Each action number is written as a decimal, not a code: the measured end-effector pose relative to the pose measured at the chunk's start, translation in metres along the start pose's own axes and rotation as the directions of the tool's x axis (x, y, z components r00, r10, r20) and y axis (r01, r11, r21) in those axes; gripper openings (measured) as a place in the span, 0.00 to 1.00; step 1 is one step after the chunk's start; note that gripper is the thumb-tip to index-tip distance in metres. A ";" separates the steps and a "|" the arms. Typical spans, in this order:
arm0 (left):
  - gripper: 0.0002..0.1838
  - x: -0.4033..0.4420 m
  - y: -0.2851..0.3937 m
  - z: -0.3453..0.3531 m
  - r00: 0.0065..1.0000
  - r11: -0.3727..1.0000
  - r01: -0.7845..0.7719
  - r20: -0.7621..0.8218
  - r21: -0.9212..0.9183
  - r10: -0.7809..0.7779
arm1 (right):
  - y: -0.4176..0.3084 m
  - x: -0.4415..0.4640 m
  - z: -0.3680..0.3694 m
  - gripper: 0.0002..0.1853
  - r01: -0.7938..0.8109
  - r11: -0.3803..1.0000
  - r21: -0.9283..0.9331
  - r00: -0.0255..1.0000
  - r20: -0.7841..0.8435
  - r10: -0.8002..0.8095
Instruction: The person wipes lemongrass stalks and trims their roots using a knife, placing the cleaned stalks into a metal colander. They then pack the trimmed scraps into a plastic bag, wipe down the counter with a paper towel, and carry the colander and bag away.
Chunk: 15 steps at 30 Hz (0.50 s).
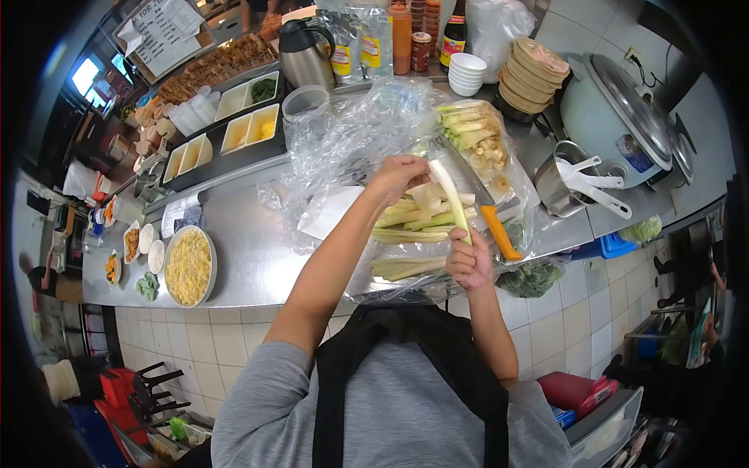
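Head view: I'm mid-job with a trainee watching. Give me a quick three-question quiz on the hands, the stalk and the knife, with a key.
1. Choose one. Which hand is nearer the white end of the stalk?
A. left hand
B. right hand
2. True or false: the right hand is gripping the knife.
3. Fill in the colour: the knife's handle is ____.

Key:
1. A, the left hand.
2. False; the right hand grips the stalk's greener end, and the knife lies apart from it.
3. Orange.
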<state>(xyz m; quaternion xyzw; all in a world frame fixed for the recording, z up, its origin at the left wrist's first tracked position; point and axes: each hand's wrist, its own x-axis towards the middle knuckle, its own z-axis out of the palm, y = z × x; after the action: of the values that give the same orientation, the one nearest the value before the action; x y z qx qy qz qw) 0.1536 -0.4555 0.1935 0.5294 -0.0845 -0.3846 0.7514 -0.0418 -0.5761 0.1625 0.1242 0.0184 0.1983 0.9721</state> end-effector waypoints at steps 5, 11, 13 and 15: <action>0.14 0.019 -0.007 -0.020 0.914 0.680 -0.331 0.044 0.655 0.403 | 0.006 0.002 0.005 0.16 -0.062 0.993 0.100 0.986 0.158 0.046; 0.15 -0.019 0.019 0.018 0.988 0.951 -0.141 -0.020 0.277 0.152 | -0.004 0.002 0.010 0.17 0.138 0.893 -0.429 0.961 -0.159 -0.225; 0.15 -0.013 0.015 0.009 0.985 0.956 -0.171 0.027 0.237 0.169 | 0.001 0.004 0.016 0.17 0.119 0.777 -0.618 0.918 -0.230 -0.324; 0.15 -0.012 0.016 0.005 0.978 0.960 -0.205 0.072 0.192 0.194 | 0.002 0.005 0.017 0.18 0.115 0.739 -0.663 0.907 -0.234 -0.351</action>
<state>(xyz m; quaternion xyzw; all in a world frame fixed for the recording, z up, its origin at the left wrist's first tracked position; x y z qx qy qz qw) 0.1508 -0.4490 0.2126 0.5802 -0.1952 -0.3104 0.7273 -0.0368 -0.5759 0.1792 -0.2517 0.1355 0.0861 0.9544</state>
